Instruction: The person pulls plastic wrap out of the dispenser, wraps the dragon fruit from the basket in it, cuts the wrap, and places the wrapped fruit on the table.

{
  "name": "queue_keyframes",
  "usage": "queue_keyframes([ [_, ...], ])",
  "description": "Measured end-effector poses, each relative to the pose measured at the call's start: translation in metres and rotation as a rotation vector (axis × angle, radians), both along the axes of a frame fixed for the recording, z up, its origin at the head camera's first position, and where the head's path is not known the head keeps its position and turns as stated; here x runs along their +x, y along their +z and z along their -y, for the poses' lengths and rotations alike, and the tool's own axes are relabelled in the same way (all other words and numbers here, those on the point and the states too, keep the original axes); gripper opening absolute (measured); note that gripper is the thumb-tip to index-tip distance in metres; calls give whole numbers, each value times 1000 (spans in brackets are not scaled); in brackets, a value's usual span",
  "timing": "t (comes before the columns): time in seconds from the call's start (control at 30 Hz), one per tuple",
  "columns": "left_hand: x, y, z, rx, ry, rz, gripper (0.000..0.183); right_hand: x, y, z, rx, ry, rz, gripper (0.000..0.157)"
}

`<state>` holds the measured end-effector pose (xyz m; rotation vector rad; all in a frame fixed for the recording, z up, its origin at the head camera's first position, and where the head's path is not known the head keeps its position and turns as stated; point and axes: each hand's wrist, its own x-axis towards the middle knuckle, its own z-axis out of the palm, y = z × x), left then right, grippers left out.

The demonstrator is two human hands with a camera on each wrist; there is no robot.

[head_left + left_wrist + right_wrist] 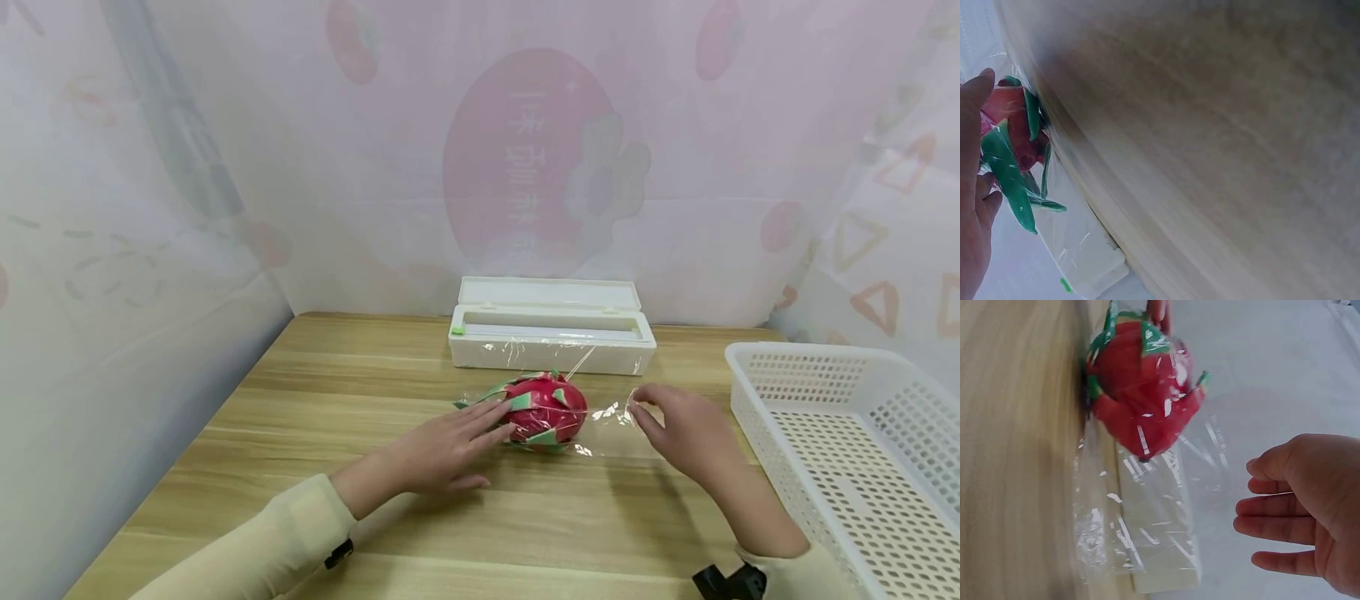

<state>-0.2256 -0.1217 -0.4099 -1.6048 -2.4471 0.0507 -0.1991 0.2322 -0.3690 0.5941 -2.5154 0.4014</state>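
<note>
A red dragon fruit (546,412) with green scales lies on the wooden table, covered by clear cling film (1129,525). From the left side my left hand (438,450) rests its outstretched fingers on the wrapped fruit; the left wrist view shows them along its side. To the right of the fruit is my right hand (686,429), near the loose end of the film. In the right wrist view that hand's fingers (1275,526) are loosely bent, with a gap between them and the shiny film. The film spreads flat beyond the fruit's tip.
Behind the fruit stands a long white cling film box (551,354) with its lid raised and a roll inside. A white perforated plastic basket (780,433) is at the right, close to my right forearm. Printed cloth walls (375,208) enclose the table (360,358).
</note>
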Motion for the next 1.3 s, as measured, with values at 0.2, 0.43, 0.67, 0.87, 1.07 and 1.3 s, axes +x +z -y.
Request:
queue_keyframes([
  [0.2, 0, 0, -1, 13, -14, -17, 78, 16, 10, 8, -14, 155, -213, 22],
  [0.43, 1, 1, -2, 10, 18, -13, 79, 28, -7, 29, 90, 354, -254, 44],
  [0.67, 1, -1, -2, 4, 44, -19, 80, 23, -21, 29, 217, 243, 13, 60],
  [0.87, 1, -2, -2, 38, 32, -19, 81, 12, -24, 31, 237, 224, 135, 77],
  [1.07, -1, -2, -2, 65, 55, -4, 81, -2, -31, 32, 223, 245, 179, 84],
  [1.3, -5, -4, -3, 84, 73, 7, 84, -11, -34, 35, 179, 238, 266, 84],
])
